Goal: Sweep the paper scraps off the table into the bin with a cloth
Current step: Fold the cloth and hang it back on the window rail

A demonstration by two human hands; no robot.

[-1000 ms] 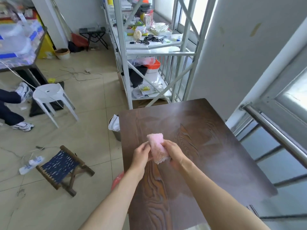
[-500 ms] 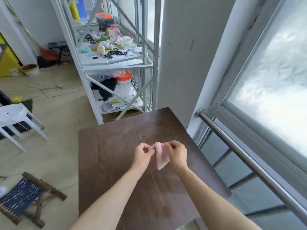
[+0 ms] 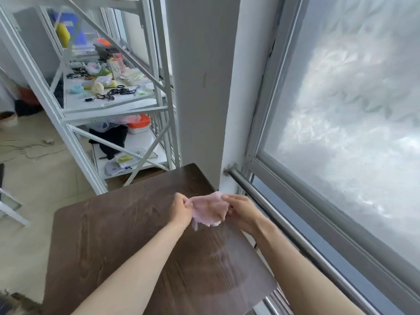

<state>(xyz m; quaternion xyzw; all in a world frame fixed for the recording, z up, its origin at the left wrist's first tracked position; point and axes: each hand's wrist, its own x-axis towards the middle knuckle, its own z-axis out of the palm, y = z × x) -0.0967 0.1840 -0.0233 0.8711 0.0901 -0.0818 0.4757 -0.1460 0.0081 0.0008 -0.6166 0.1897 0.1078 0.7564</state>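
A pink cloth is stretched between my two hands above the far right part of the dark wooden table. My left hand pinches its left edge and my right hand pinches its right edge. The cloth hangs a little below my fingers, close to the table's right edge. I see no paper scraps on the tabletop. The bin is out of view.
A steel rail runs along the window on the right. A white pillar stands behind the table. A white metal shelf rack with several small items stands at the back left.
The view has swung right toward the window, so the bin and stools left the frame. My hands have spread the cloth wider and carried it toward the table's right edge.
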